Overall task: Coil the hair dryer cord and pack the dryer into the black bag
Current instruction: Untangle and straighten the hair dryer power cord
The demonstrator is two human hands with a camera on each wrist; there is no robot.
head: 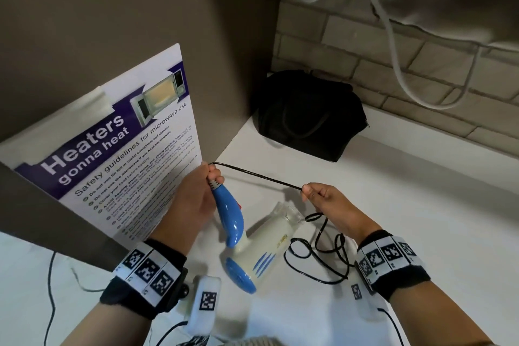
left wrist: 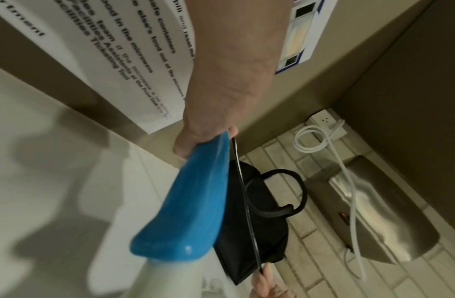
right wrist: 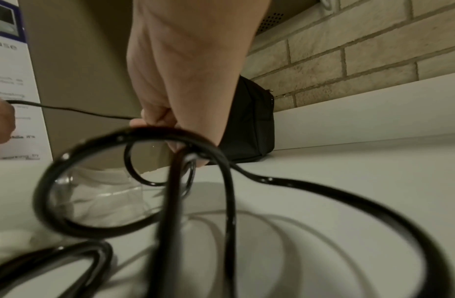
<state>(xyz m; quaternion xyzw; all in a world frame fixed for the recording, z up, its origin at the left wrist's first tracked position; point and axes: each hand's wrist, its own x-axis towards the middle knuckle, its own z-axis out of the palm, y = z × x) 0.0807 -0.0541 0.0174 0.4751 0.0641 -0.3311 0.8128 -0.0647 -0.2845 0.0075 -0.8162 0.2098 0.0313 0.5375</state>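
A white and blue hair dryer point(head: 261, 244) hangs over the white counter, its body low and its blue handle point(left wrist: 193, 199) pointing up. My left hand point(head: 196, 194) grips the top end of that handle, where the black cord point(head: 261, 177) comes out. The cord runs taut to my right hand point(head: 323, 199), which pinches it between thumb and fingers point(right wrist: 155, 121). Below that hand the cord falls in loose loops point(right wrist: 221, 201) onto the counter point(head: 421, 233). The black bag point(head: 309, 115) with its loop handle point(left wrist: 292, 193) sits in the far corner, apart from both hands.
A taped microwave safety poster point(head: 118, 160) covers the brown panel at the left. A brick wall point(head: 393, 59) runs behind the bag, with a white cable point(head: 393, 50) hanging down it from a socket point(left wrist: 323, 121). A steel appliance point(left wrist: 374, 213) is mounted on the wall beyond the bag.
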